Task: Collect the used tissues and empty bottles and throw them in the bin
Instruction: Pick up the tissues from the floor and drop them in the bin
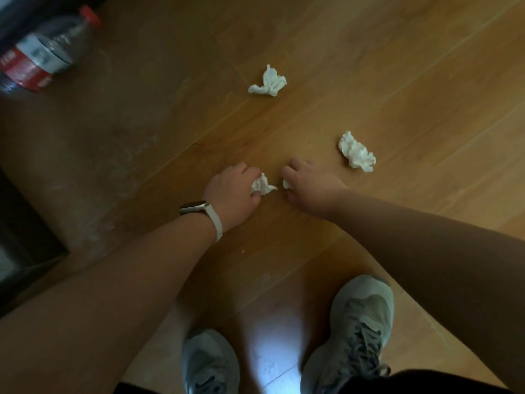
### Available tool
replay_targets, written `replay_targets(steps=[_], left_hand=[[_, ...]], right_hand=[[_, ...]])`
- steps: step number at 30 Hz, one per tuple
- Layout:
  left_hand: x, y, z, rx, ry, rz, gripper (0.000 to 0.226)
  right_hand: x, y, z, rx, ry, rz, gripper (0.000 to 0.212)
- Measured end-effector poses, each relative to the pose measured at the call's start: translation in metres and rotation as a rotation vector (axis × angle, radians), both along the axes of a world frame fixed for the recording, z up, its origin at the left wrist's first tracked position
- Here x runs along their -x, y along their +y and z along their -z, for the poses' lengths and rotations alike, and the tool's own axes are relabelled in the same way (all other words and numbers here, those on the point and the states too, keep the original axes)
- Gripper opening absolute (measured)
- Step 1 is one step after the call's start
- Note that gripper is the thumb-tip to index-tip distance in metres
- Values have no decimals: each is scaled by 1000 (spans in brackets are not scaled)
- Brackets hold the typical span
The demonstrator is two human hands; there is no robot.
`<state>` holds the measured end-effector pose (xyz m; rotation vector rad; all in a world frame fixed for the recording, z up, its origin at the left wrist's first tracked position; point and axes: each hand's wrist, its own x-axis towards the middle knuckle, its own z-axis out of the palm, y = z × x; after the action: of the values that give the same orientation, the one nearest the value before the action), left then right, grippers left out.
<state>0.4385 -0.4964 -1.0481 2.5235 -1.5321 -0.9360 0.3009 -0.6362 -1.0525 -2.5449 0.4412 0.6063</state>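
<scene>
My left hand (233, 191), with a watch on its wrist, is closed around a crumpled white tissue (262, 186) low over the wooden floor. Close beside it my right hand (311, 186) grips a second tissue (287, 184), of which only a small white bit shows under the fingers. Two more crumpled tissues lie loose on the floor: one tissue (268, 81) farther ahead, another tissue (356, 152) to the right of my right hand. An empty clear plastic bottle (48, 49) with a red cap and red-and-white label lies on its side at the far left.
The wooden floor (397, 66) spreads ahead and to the right. My two grey sneakers (358, 331) stand at the bottom of the view. Dark furniture or a door frame (20, 231) runs along the left edge. No bin is in view.
</scene>
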Motion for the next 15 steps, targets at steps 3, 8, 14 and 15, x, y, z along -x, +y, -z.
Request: replay_targets(steps=[3,8,14,15], left_hand=[[1,-3,-3,-42,50,-55,25],[14,8,-37,-21,199,-196,19],[37,25,-146,1,294,-353,8],[41,26,-167,6,306,-368,9]], right_hand=[[1,-3,-5,-35,1,50,23],[24,8,-37,-86,-28,252,20],[52,25,-151,-141,-127,467,26],[56,26,-173,-139,-144,481,27]])
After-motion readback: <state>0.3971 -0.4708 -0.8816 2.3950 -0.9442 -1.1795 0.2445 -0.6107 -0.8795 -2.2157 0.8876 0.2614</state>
